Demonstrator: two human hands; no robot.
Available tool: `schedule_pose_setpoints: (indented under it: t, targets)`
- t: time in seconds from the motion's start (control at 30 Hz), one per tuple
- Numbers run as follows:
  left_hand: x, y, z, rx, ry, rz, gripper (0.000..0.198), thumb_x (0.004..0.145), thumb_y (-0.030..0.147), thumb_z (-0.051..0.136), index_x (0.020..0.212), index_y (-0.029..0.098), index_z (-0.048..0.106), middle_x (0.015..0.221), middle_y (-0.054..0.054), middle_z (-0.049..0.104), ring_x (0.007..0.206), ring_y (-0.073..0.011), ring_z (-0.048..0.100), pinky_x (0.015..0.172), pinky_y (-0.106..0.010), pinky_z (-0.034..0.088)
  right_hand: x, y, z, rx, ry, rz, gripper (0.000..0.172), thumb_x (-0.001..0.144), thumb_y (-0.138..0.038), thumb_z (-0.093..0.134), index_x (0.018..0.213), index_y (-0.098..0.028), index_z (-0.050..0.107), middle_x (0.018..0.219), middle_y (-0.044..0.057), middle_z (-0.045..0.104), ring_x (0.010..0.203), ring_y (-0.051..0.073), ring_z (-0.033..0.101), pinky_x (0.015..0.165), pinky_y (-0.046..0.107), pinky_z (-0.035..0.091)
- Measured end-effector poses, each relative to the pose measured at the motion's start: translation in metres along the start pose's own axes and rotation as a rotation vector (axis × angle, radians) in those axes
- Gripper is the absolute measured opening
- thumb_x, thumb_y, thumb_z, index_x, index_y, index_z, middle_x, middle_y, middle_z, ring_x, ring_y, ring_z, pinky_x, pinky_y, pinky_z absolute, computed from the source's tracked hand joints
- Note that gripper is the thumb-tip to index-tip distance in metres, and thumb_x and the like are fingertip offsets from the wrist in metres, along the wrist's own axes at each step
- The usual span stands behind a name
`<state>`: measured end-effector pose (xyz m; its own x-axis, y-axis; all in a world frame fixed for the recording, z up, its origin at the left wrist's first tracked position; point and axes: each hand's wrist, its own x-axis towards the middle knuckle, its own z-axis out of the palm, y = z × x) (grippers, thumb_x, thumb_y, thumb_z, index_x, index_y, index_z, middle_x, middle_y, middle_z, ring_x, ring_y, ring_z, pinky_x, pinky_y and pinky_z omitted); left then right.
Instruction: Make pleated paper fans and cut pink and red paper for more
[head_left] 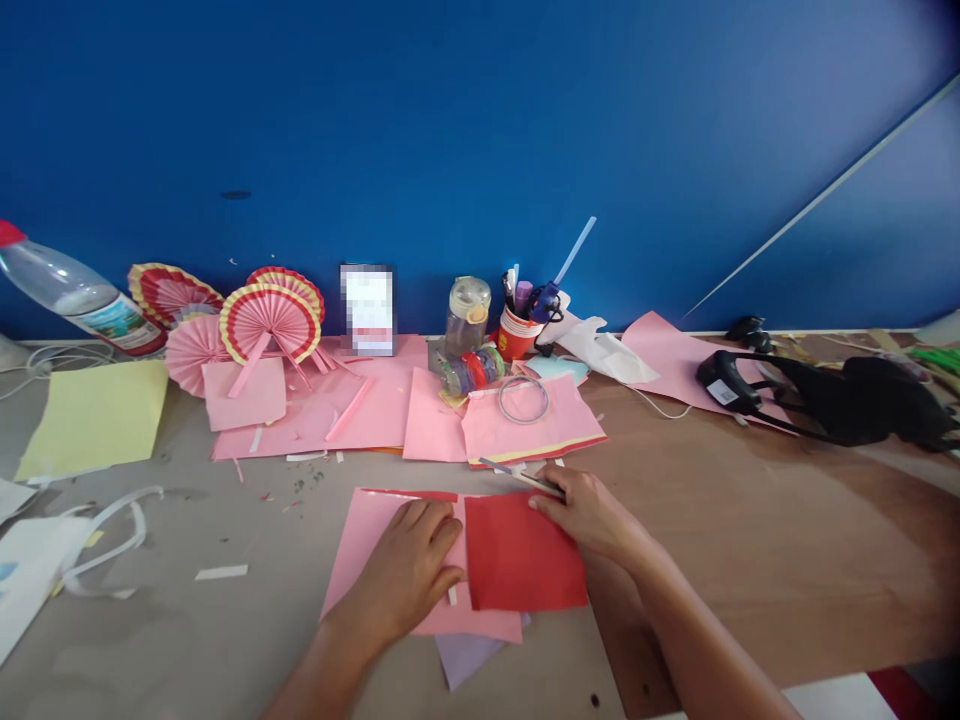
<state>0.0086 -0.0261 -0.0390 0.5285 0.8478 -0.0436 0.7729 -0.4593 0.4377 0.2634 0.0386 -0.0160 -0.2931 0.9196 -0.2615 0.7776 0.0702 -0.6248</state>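
Note:
My left hand lies on a pink paper sheet, its fingers slightly bent and its thumb apart. A small white strip shows under the thumb. To its right, a red paper square rests partly over the pink sheet. My right hand, at the red square's upper right corner, grips a slim tool with a thin blade-like grey end pointing left; its exact kind is unclear. A lilac paper sticks out below the pink sheet.
Pleated paper fans, a screen device, a jar, tape rolls and a red pen cup line the blue wall. A bottle leans at left. A black strapped device lies right. Paper scraps dot the table.

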Motion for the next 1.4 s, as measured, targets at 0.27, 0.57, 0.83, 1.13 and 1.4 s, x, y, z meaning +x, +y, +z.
schedule_pose_setpoints:
  t: [0.27,0.57,0.83,1.13,1.4]
  targets:
    - [0.000,-0.002,0.002,0.007,0.019,0.003,0.019,0.080,0.025,0.061,0.098,0.022,0.055,0.109,-0.006,0.055,0.102,-0.0240,0.049,0.087,-0.041,0.044,0.001,-0.002,0.004,0.010,0.009,0.029,0.013,0.076,-0.029,0.053,0.066,-0.021,0.049,0.066,-0.002,0.056,0.061,0.015,0.051,0.056,0.025,0.034]
    - [0.001,-0.001,0.000,-0.009,-0.009,-0.027,0.019,0.081,0.026,0.061,0.098,0.023,0.055,0.109,-0.005,0.056,0.102,-0.0243,0.050,0.088,-0.041,0.044,-0.001,0.001,-0.001,0.164,-0.038,-0.013,0.011,0.076,-0.029,0.053,0.070,-0.019,0.053,0.064,-0.004,0.049,0.060,0.012,0.044,0.056,0.023,0.033]
    - [0.003,-0.002,0.000,-0.023,-0.027,-0.040,0.022,0.078,0.025,0.064,0.099,0.022,0.055,0.111,-0.005,0.056,0.105,-0.0249,0.048,0.089,-0.041,0.042,-0.005,0.005,-0.013,0.365,-0.078,-0.010,0.013,0.075,-0.029,0.055,0.070,-0.018,0.053,0.060,-0.005,0.043,0.056,0.010,0.040,0.053,0.022,0.033]
    - [0.004,0.000,0.001,-0.010,-0.034,-0.053,0.024,0.077,0.019,0.061,0.101,0.022,0.055,0.109,-0.005,0.055,0.101,-0.0232,0.048,0.088,-0.040,0.042,0.003,0.007,0.002,0.419,-0.070,0.020,0.012,0.075,-0.028,0.055,0.070,-0.018,0.051,0.061,-0.006,0.041,0.058,0.010,0.039,0.056,0.022,0.031]
    - [0.001,-0.003,0.003,-0.003,0.012,-0.041,0.017,0.083,0.015,0.052,0.099,0.021,0.055,0.107,-0.005,0.057,0.098,-0.0215,0.051,0.086,-0.038,0.044,0.008,0.009,0.009,0.416,-0.057,0.022,0.011,0.074,-0.027,0.055,0.070,-0.017,0.052,0.062,-0.005,0.042,0.060,0.011,0.040,0.058,0.024,0.031]
